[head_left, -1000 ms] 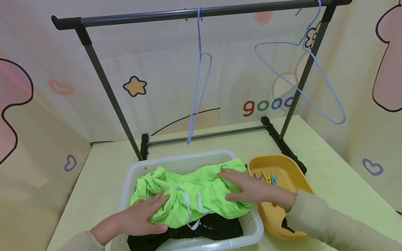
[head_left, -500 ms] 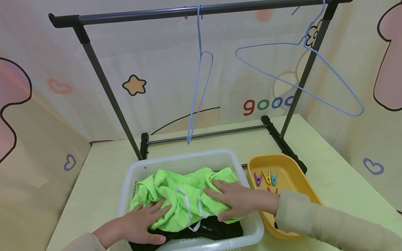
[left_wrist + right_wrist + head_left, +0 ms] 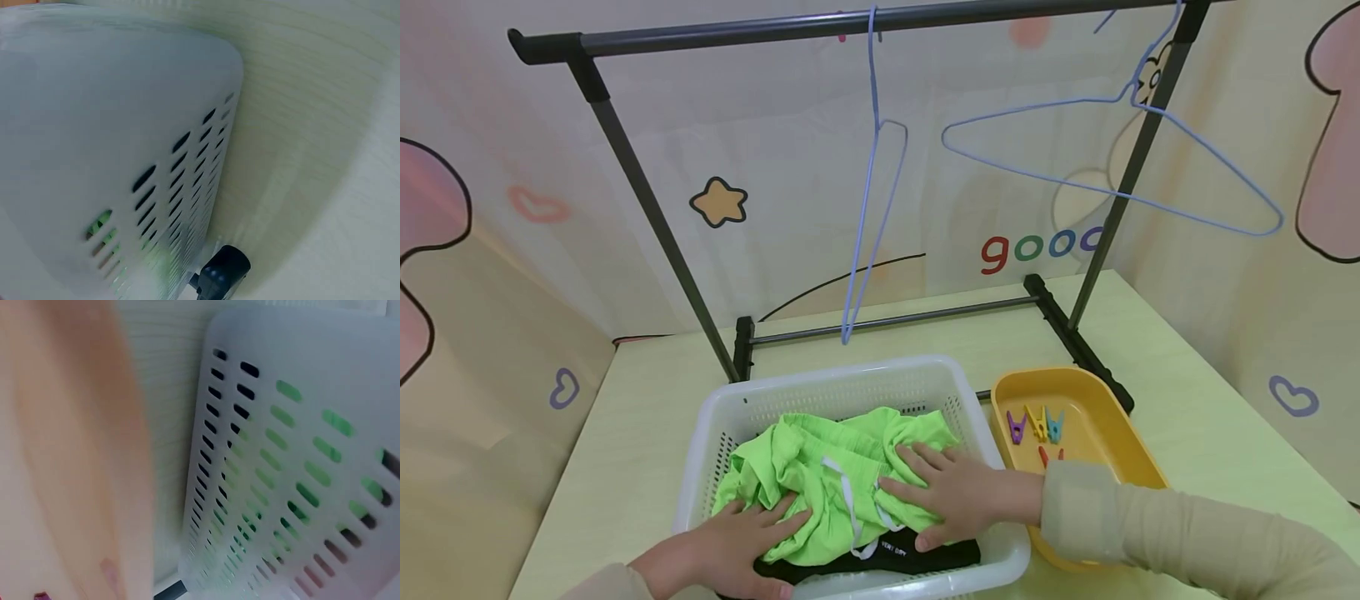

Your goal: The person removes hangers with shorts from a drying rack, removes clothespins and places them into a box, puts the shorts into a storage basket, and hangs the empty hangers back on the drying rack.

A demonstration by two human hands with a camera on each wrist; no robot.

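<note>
Bright green drawstring shorts (image 3: 820, 475) lie bunched in a white perforated basket (image 3: 940, 372), their white cord hanging toward the front. Under them shows a black garment (image 3: 917, 554) with small white lettering. My left hand (image 3: 730, 537) rests with spread fingers on the near left part of the shorts, its thumb low by the black cloth. On the right part, my right hand (image 3: 951, 492) presses with its fingers spread and fairly straight. The left wrist view shows the basket's outer wall (image 3: 112, 112); green cloth shows through the holes of the basket wall (image 3: 300, 356) in the right wrist view.
A yellow tray (image 3: 1112, 417) with several small clothespins (image 3: 1037, 425) stands right of the basket. Behind rises a black garment rack (image 3: 737, 37), with blue wire hangers, one at the middle (image 3: 865, 225) and one at the right (image 3: 1037, 171). Patterned curtains surround the table.
My right hand has drawn back leftward and nearer, pulling the right side of the shorts inward. My left hand has shifted slightly nearer. The right hanger has swung round to face forward more.
</note>
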